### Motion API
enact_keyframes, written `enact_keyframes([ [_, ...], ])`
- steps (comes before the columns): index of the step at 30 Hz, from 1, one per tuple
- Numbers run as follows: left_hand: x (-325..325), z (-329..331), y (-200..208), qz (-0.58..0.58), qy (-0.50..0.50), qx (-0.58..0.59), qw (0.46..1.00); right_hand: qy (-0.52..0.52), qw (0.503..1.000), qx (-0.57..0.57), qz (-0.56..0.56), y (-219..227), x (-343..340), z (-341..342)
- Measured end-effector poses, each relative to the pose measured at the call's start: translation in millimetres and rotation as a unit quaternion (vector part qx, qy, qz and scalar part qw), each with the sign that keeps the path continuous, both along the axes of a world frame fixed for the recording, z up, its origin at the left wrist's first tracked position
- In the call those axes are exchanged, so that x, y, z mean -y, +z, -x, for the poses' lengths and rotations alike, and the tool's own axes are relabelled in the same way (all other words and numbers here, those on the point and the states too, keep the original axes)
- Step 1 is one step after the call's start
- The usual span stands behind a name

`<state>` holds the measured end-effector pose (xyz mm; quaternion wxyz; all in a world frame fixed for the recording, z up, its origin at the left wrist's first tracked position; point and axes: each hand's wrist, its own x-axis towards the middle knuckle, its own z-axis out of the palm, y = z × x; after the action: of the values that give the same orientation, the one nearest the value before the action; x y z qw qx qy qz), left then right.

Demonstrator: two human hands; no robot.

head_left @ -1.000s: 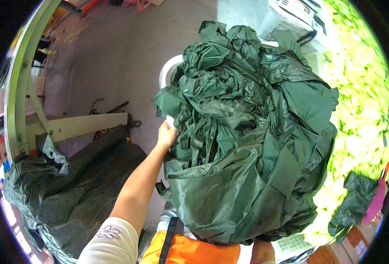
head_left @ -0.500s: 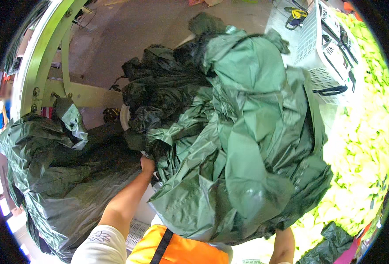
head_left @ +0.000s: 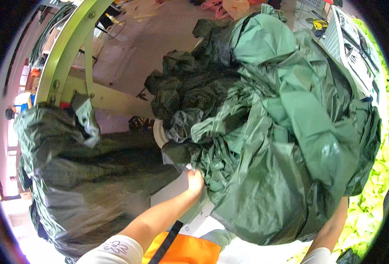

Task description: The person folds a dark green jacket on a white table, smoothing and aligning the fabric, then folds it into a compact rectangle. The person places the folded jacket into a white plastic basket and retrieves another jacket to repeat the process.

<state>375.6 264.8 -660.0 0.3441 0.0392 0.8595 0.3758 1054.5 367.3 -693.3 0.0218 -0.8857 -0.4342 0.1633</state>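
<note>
A big, crumpled bundle of shiny dark-green fabric fills the middle and right, in front of my body. My left hand is closed at its near left edge, with the fingertips partly hidden in the folds. Under the bundle's right side my right forearm disappears, so the fabric hides my right hand. Left of the bundle, a curved white rim shows beneath the folds; what it belongs to is mostly covered.
More dark-green fabric is draped in a large heap at the left, beside a pale metal frame. A white basket stands at the far right, near a pile of bright yellow-green material. Another person is at the far left.
The bundle, the white rim and both my arms have shifted right in the picture. My view has moved too, and the bundle now covers more of the white basket.
</note>
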Motion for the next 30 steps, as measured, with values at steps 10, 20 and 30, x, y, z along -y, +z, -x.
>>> enact_keyframes([
  [10, 3.5, 53.7, 41.6, 0.139, -0.146, 0.129, 0.971, 0.233, 0.93, -0.117, -0.26, 214.5, -6.1, 178.1],
  [20, 216.8, 43.1, 373.8, -0.006, -0.366, -0.1, 0.925, 0.466, 0.705, -0.394, 0.362, 423.1, 370.0, 342.2],
  [30, 272.6, 214.9, 526.0, 0.151, -0.011, -0.566, 0.811, 0.602, 0.748, -0.264, 0.088, 504.2, 144.6, 501.2],
])
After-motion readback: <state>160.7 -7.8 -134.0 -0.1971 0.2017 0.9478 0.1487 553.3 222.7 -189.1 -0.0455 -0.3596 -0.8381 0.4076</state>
